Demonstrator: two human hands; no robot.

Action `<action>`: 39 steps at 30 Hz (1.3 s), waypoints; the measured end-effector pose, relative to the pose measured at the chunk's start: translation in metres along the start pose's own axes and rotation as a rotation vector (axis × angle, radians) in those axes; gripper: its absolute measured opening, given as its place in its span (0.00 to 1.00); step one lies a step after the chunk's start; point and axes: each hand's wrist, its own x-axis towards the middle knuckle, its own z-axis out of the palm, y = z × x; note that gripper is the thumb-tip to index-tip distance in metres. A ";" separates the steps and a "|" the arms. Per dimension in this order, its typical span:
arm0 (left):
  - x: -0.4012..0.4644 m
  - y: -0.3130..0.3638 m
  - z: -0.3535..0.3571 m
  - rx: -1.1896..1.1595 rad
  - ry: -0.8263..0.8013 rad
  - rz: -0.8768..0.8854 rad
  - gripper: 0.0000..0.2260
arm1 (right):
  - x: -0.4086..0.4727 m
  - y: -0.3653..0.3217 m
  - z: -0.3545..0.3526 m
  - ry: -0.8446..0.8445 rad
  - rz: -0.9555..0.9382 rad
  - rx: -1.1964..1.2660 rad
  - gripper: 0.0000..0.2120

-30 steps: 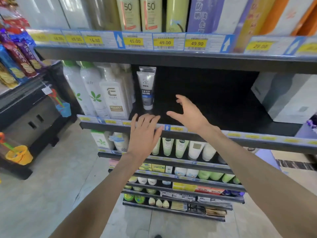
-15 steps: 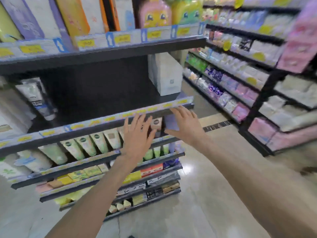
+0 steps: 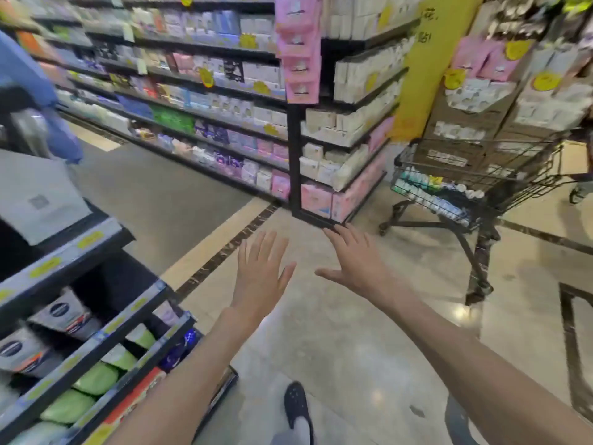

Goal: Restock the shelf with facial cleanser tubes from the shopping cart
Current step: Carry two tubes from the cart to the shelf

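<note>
Hands: left hand (image 3: 260, 273) and right hand (image 3: 359, 263) are held out over the floor, fingers spread, nothing gripped. Shopping cart (image 3: 475, 187): black wire, parked well ahead and to the right of the hands. Facial cleanser tubes (image 3: 426, 195): heaped in the cart's basket, seen as small white and blue-green shapes, blurred, labels not readable. Shelf (image 3: 83, 322): to the left of the cart, behind the left arm, part-filled with tubes. Risks, as judged: a tube may be fumbled from the loose heap, or the wheeled cart nudged away on the smooth floor.
</note>
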 end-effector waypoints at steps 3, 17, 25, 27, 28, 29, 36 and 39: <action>0.054 0.035 0.037 -0.053 -0.026 0.114 0.25 | 0.002 0.059 0.001 -0.009 0.130 -0.042 0.46; 0.314 0.157 0.157 -0.177 -0.257 0.487 0.27 | 0.085 0.262 -0.018 -0.035 0.585 -0.049 0.44; 0.431 0.207 0.221 -0.214 -0.312 0.550 0.29 | 0.152 0.363 -0.005 -0.028 0.709 -0.030 0.43; 0.463 0.223 0.242 -0.208 -0.327 0.577 0.30 | 0.170 0.393 0.001 -0.031 0.736 -0.017 0.43; 0.479 0.233 0.253 -0.209 -0.329 0.590 0.30 | 0.178 0.409 0.004 -0.024 0.745 -0.010 0.44; 0.496 0.243 0.262 -0.215 -0.330 0.607 0.29 | 0.187 0.426 0.007 -0.014 0.752 -0.004 0.44; 0.613 0.314 0.319 -0.229 -0.434 0.632 0.26 | 0.258 0.554 0.010 0.006 0.815 0.059 0.43; 0.658 0.341 0.343 -0.219 -0.480 0.642 0.27 | 0.288 0.606 0.005 -0.004 0.830 0.068 0.42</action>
